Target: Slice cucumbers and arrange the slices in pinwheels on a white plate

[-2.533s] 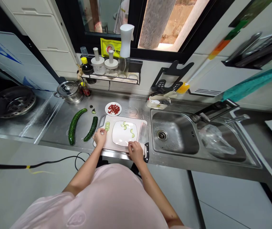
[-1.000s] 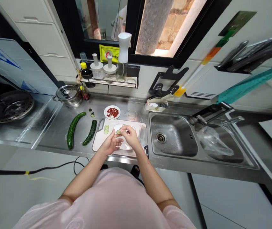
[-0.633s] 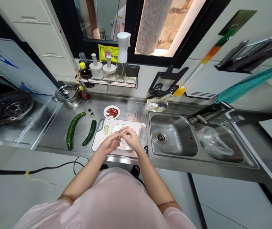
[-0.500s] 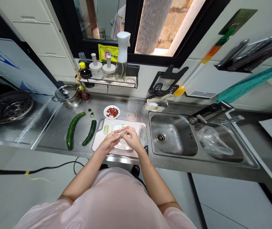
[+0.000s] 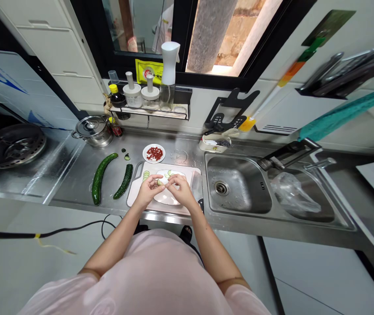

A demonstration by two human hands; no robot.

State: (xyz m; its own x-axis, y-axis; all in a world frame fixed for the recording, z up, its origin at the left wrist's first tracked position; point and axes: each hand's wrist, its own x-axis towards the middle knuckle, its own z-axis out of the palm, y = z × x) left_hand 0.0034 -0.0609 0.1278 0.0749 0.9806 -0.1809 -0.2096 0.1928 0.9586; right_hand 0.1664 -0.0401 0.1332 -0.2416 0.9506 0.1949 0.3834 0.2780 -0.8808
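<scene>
My left hand (image 5: pixel 149 190) pinches a pale green cucumber slice (image 5: pixel 160 182) between thumb and fingers, over a white plate (image 5: pixel 168 200). My right hand (image 5: pixel 180 190) is close beside it, its fingertips pressed together; what they hold, if anything, is too small to make out. Several cucumber slices (image 5: pixel 170 173) lie at the plate's far side, partly behind my fingers. The plate rests on a light cutting board (image 5: pixel 135 197). More cucumber slices (image 5: pixel 146 175) lie on the board's left part, partly hidden by my left hand.
Left of the board lie a cut cucumber (image 5: pixel 123 182) and a longer cucumber (image 5: pixel 101 178). A dish of chopped red pieces (image 5: pixel 154 153) stands behind the board. A knife (image 5: pixel 197 186) lies along its right edge, beside the sink (image 5: pixel 239 188). A lidded pot (image 5: pixel 93 131) stands at the back left.
My left hand has turned from palm up to a pinch, and the cucumber slice in it now shows. My right hand stays nearly in place, fingertips slightly lower.
</scene>
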